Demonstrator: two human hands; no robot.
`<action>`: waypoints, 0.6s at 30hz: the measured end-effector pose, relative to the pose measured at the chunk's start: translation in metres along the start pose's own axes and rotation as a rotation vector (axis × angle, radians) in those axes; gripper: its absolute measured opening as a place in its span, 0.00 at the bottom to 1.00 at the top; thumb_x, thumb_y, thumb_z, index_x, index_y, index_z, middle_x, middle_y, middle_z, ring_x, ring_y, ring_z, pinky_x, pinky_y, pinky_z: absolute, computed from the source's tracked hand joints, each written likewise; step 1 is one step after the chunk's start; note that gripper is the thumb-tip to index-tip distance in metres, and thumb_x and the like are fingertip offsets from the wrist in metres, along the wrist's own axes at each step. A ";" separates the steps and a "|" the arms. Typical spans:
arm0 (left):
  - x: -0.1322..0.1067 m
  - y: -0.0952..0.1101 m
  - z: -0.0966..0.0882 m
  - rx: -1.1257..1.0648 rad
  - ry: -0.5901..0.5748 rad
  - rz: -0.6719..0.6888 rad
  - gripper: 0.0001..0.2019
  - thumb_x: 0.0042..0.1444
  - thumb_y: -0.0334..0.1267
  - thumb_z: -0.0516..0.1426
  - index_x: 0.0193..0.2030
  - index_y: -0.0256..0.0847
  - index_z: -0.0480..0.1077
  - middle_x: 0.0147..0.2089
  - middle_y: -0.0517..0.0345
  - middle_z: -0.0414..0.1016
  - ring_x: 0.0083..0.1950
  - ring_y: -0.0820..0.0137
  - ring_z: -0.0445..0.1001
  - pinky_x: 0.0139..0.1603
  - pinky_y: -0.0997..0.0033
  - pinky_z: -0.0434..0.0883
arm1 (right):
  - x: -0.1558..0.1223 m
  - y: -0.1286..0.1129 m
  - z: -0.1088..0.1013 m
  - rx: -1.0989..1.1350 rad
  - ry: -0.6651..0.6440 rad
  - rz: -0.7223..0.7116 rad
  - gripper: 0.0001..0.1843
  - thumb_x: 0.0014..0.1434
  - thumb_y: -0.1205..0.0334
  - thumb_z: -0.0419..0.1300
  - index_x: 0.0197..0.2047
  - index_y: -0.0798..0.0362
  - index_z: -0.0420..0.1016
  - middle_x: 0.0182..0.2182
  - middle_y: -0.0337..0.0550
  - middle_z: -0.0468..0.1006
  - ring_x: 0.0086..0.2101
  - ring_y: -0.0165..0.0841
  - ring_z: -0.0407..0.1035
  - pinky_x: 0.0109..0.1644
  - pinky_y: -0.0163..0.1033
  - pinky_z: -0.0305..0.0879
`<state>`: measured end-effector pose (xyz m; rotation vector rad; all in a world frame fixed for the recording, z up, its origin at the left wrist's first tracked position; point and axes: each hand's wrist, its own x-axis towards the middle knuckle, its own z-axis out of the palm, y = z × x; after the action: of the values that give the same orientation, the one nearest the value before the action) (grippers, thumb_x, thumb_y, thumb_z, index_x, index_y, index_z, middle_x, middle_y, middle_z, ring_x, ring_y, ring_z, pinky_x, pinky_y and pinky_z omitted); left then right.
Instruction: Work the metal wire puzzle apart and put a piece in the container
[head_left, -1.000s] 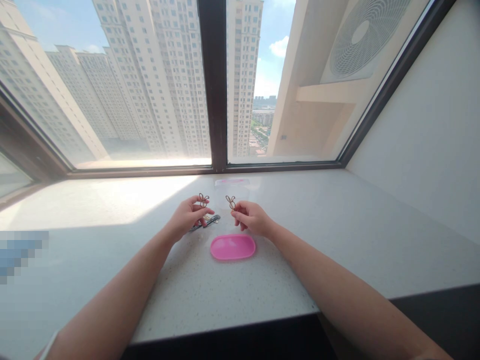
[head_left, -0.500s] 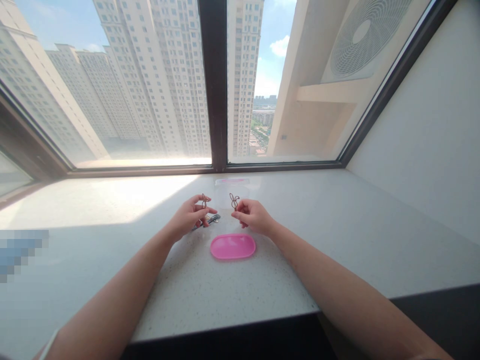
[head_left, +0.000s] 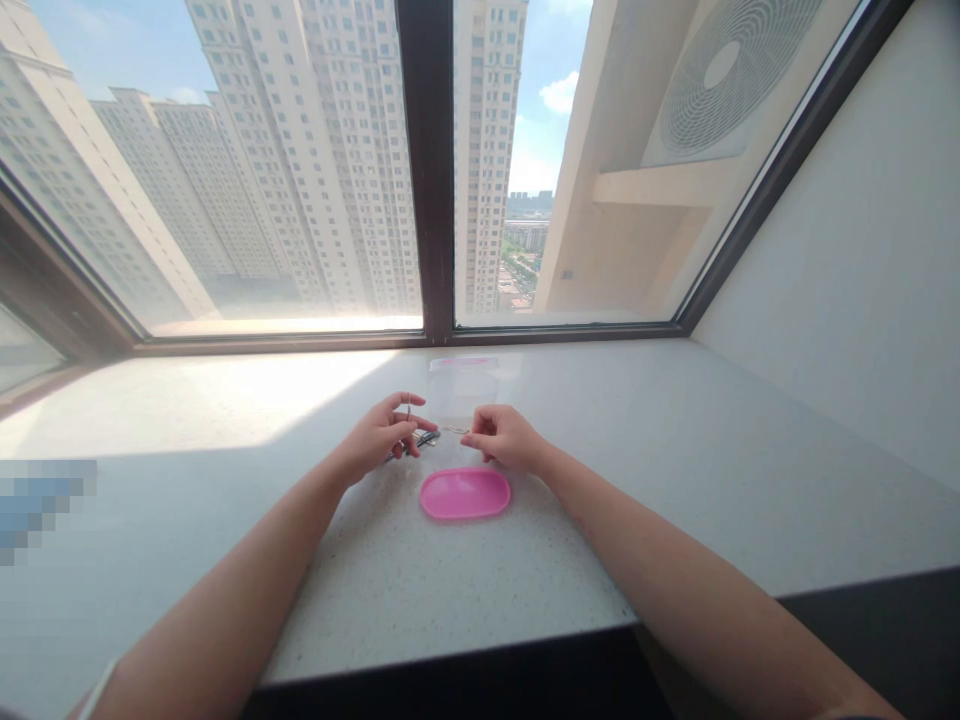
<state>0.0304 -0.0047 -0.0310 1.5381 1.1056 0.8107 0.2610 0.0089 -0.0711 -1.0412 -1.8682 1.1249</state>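
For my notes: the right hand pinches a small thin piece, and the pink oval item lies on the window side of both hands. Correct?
Not quite: the pink oval item lies on the person's side of the left hand and right hand, as the head view shows. The right hand does pinch a small thin piece.

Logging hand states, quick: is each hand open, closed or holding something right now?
Left hand: fingers partly spread, holding a thin upright piece.
Right hand: closed, pinching a thin wire piece.
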 end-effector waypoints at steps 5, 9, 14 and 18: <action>0.000 0.000 0.001 0.011 -0.002 -0.003 0.19 0.52 0.40 0.56 0.50 0.40 0.60 0.44 0.45 0.78 0.26 0.72 0.73 0.23 0.74 0.61 | -0.001 0.000 0.000 -0.022 -0.062 0.015 0.14 0.52 0.58 0.62 0.24 0.53 0.62 0.15 0.32 0.65 0.17 0.28 0.67 0.19 0.31 0.58; 0.001 -0.001 0.001 0.013 -0.003 -0.003 0.19 0.52 0.40 0.56 0.50 0.40 0.60 0.44 0.45 0.78 0.25 0.72 0.73 0.23 0.74 0.62 | 0.000 0.001 -0.001 -0.062 -0.050 0.002 0.13 0.52 0.58 0.62 0.24 0.53 0.63 0.15 0.32 0.64 0.17 0.27 0.64 0.20 0.31 0.56; 0.001 -0.002 0.001 0.013 -0.009 0.004 0.18 0.53 0.41 0.56 0.50 0.39 0.60 0.43 0.45 0.78 0.25 0.72 0.73 0.23 0.74 0.61 | 0.002 -0.002 -0.003 -0.113 0.037 -0.110 0.12 0.52 0.58 0.63 0.24 0.55 0.66 0.19 0.34 0.65 0.22 0.26 0.60 0.26 0.32 0.57; 0.001 -0.001 0.001 0.018 -0.004 0.006 0.18 0.53 0.41 0.56 0.49 0.39 0.60 0.44 0.45 0.78 0.25 0.72 0.72 0.23 0.74 0.61 | 0.001 -0.005 -0.003 -0.056 0.091 -0.169 0.11 0.50 0.59 0.63 0.25 0.55 0.67 0.28 0.40 0.70 0.28 0.28 0.64 0.27 0.32 0.61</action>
<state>0.0312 -0.0041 -0.0327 1.5580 1.1092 0.8030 0.2618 0.0089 -0.0651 -0.9299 -1.8864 0.9177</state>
